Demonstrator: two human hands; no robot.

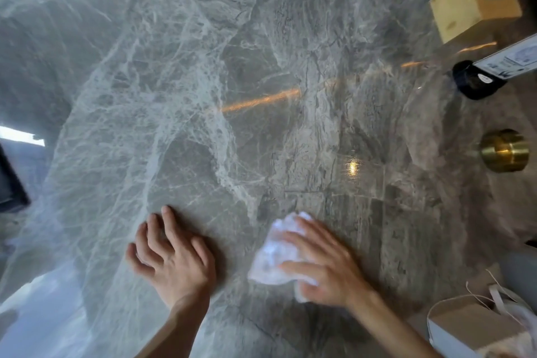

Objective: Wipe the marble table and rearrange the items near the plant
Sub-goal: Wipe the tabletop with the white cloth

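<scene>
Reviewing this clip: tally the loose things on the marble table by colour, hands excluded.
White: 1, the crumpled white cloth under the right hand
Pale wood: 1, the wooden block with a hole
Black: 1, the black labelled bottle
Brass: 1, the brass cylinder
Brown: 1, the brown cardboard box
Total: 5

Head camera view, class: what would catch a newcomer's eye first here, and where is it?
The veined grey marble table fills nearly the whole view, with an orange streak of reflected light across its middle. At the near edge, the right hand presses a crumpled white cloth onto the stone, while the left hand lies flat beside it. Along the right side stand a wooden block and a brass cylinder.
</scene>
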